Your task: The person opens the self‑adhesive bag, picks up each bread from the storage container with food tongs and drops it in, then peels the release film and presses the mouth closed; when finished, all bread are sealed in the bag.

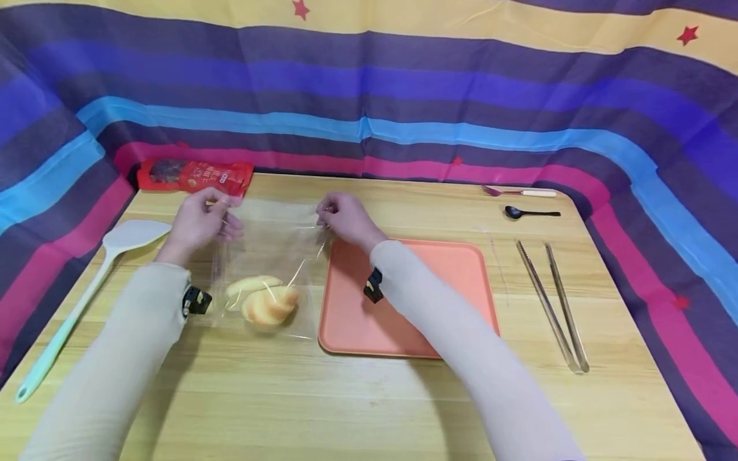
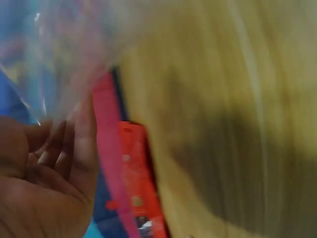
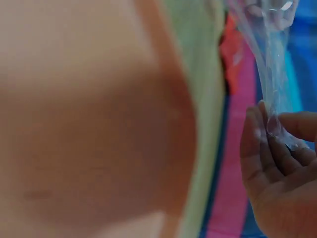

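A clear plastic bag point(image 1: 271, 250) hangs between both hands, its top edge level with the fingers. Inside, near its bottom, lie pieces of bread point(image 1: 270, 304), golden on one and paler on the other. My left hand point(image 1: 202, 221) pinches the bag's upper left corner; the left wrist view shows thumb and fingertips point(image 2: 49, 130) meeting on the film. At the upper right corner my right hand point(image 1: 348, 219) pinches the film between thumb and fingers, as the right wrist view also shows. The right forearm passes over a pink tray point(image 1: 415, 346).
Behind the left hand lies a red food packet point(image 1: 196, 176). A white spatula with a mint handle point(image 1: 69, 323) lies along the left side. To the right are metal tongs point(image 1: 553, 307), a black spoon point(image 1: 530, 212) and a fork point(image 1: 519, 191). A striped cloth point(image 1: 363, 83) hangs around the table.
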Available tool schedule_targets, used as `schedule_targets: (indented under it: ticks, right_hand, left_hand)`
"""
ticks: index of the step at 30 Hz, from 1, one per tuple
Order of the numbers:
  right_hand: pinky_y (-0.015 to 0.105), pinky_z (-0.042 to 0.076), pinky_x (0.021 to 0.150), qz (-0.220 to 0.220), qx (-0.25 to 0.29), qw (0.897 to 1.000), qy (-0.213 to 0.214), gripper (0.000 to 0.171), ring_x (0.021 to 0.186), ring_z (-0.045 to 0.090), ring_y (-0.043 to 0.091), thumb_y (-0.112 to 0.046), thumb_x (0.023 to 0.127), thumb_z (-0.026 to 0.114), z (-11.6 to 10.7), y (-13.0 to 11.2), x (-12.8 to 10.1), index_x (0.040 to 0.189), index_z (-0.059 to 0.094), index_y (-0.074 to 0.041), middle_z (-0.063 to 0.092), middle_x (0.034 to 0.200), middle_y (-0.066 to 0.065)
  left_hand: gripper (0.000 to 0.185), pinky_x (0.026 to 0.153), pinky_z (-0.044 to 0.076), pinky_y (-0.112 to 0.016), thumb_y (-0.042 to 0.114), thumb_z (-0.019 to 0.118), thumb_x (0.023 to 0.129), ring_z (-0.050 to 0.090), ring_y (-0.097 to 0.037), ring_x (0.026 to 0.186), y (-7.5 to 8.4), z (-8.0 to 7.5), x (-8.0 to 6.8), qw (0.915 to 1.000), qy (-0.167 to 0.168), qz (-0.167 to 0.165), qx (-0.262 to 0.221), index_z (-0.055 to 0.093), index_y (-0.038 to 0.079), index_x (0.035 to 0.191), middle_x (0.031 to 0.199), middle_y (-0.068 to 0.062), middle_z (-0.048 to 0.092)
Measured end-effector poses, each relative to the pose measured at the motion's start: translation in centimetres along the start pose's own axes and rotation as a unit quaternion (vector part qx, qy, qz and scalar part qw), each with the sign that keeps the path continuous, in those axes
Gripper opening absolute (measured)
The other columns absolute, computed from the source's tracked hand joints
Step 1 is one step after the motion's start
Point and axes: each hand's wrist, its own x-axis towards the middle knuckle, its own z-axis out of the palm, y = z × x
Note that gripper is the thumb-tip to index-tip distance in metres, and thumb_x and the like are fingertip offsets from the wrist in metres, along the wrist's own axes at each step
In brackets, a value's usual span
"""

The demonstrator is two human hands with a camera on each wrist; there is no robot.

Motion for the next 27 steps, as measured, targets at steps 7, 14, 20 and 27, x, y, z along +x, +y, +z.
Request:
schedule_targets:
  ticks: [7, 14, 20, 27]
  right_hand:
    - [0.026, 0.047, 0.080, 0.010, -0.194, 0.981, -0.006, 0.013, 0.089, 0.055, 0.017, -0.008, 0.097, 0.057, 1.2, 2.7, 1.4, 0.107, 0.064, -0.002, 0.063, 0.099, 0.007]
    - [0.029, 0.045, 0.095, 0.008, -0.263, 0.964, -0.031, 0.035, 0.107, 0.056, 0.020, -0.014, 0.098, 0.055, 1.0, 2.7, 1.4, 0.129, 0.057, 0.000, 0.063, 0.113, 0.009]
    - [0.032, 0.036, 0.109, 0.003, -0.264, 0.963, -0.048, 0.039, 0.127, 0.049, 0.024, -0.018, 0.101, 0.052, -0.6, 3.0, -0.1, 0.136, 0.053, 0.000, 0.054, 0.136, 0.013]
    - [0.040, 0.029, 0.113, 0.022, -0.254, 0.965, -0.060, 0.050, 0.136, 0.039, 0.026, -0.031, 0.103, 0.052, -5.8, 3.4, -5.2, 0.144, 0.046, -0.004, 0.046, 0.146, 0.011]
  left_hand:
    - [0.035, 0.061, 0.060, -0.041, 0.027, 0.034, 0.109, 0.070, -0.029, 0.067, -1.6, 0.6, 2.0, 0.9924, -0.095, -0.052, 0.059, 0.042, -0.007, 0.116, 0.085, -0.024, 0.066]
    - [0.065, 0.072, 0.059, -0.043, 0.038, 0.032, 0.108, 0.066, -0.029, 0.080, -1.9, -0.1, 1.5, 0.9805, -0.166, -0.051, 0.091, 0.026, -0.020, 0.137, 0.101, -0.027, 0.061]
    - [0.075, 0.086, 0.056, -0.043, 0.043, 0.033, 0.107, 0.061, -0.041, 0.104, -1.8, -0.7, 0.0, 0.9742, -0.189, -0.042, 0.117, 0.017, -0.020, 0.144, 0.124, -0.037, 0.052]
    - [0.075, 0.100, 0.039, -0.061, 0.045, 0.028, 0.107, 0.040, -0.052, 0.124, -2.4, -2.5, -2.8, 0.9714, -0.163, -0.032, 0.170, 0.014, -0.017, 0.147, 0.135, -0.041, 0.037]
